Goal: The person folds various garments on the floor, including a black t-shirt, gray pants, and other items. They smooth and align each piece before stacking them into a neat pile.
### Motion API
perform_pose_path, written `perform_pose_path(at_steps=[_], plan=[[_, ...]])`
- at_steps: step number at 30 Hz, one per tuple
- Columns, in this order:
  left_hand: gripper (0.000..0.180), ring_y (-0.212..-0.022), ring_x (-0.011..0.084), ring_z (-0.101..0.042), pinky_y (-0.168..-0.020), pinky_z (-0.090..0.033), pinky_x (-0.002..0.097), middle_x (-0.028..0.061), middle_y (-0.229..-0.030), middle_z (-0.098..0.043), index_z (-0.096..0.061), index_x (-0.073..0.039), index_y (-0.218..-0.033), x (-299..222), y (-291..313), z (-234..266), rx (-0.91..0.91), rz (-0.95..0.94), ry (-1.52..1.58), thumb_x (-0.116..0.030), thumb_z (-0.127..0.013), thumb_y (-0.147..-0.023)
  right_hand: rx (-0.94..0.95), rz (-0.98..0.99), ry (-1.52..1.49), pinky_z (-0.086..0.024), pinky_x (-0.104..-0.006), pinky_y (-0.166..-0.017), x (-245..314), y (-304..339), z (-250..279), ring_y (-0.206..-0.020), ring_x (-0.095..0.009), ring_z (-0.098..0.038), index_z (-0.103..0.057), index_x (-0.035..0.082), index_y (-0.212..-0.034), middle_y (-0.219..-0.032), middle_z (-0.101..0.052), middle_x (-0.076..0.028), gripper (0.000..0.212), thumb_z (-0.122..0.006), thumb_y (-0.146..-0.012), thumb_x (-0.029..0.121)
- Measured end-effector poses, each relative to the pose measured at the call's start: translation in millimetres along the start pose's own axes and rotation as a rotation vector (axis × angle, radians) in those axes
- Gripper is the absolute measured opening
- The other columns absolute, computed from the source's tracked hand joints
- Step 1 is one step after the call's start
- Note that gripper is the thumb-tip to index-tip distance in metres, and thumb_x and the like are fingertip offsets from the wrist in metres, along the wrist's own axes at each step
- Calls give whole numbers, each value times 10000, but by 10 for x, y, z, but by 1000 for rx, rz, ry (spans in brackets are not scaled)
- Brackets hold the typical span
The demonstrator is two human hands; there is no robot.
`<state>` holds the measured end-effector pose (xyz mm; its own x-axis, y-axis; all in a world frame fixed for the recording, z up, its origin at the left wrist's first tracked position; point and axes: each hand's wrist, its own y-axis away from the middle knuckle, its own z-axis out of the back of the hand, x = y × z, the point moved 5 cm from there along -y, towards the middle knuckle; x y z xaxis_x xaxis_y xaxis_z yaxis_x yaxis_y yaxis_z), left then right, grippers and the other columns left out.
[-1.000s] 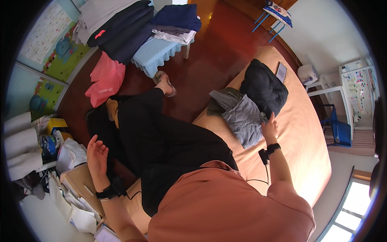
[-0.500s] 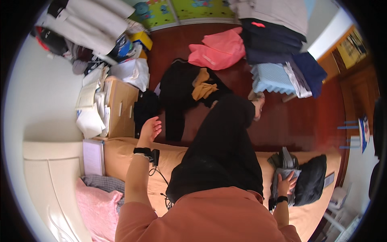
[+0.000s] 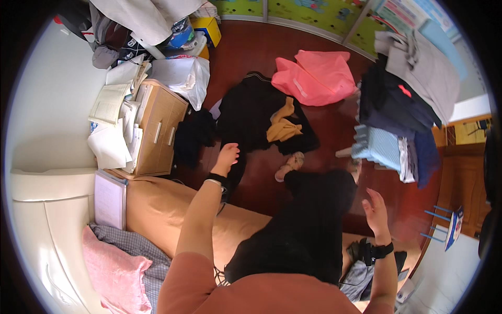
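Observation:
My left hand (image 3: 226, 158) hangs in the air above black clothing on the floor, fingers loosely curled and nothing in them. Raised over the floor by my right knee, my right hand (image 3: 376, 212) is open with its fingers stretched out. Black garments (image 3: 243, 112) lie spread on the red floor, with a tan piece of cloth (image 3: 284, 123) on top. Beyond them is a pink bag or cloth (image 3: 316, 78). Folded grey clothing (image 3: 357, 280) lies on the bed near my right forearm, partly hidden by it.
A wooden cabinet (image 3: 163, 133) with papers (image 3: 111, 104) on it stands at the left. On the right, a stool with a light blue cover (image 3: 377, 152) bears stacked dark clothes (image 3: 395, 107). An orange-covered bed (image 3: 157, 204) and a pink pillow (image 3: 117, 269) are close to me.
My right hand has left the grey clothes on the bed and come up and forward. My left hand has moved right and slightly forward. The view has shifted, and my body has turned.

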<state>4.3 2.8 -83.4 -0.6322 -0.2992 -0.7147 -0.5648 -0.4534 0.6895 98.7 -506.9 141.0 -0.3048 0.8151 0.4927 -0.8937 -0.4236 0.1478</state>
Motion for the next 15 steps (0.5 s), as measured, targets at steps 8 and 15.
perform_pose_path(at_steps=[8,15], plan=[[351,-974,285,-607,-869,-459,335,159,-1008,-643,-587,-7,-1092,140,-1622,-498,-71,-163,-314,-158,-516,-783,549,45,-127,-258,-470,-1044,873,-934,-660,-1292,-429,-224,-223,114,-1396,-1421,-205,-200,961,-727,-662,476],[419,-1274,366,-325,-992,-337,344,242,-1367,-352,-572,-189,-1204,467,-2000,-965,56,10,-672,-263,-525,-795,572,5,-79,-246,-553,-1015,893,-1041,-757,-1293,-453,-199,-257,112,-1377,-1412,-200,-195,1003,-718,-604,553]])
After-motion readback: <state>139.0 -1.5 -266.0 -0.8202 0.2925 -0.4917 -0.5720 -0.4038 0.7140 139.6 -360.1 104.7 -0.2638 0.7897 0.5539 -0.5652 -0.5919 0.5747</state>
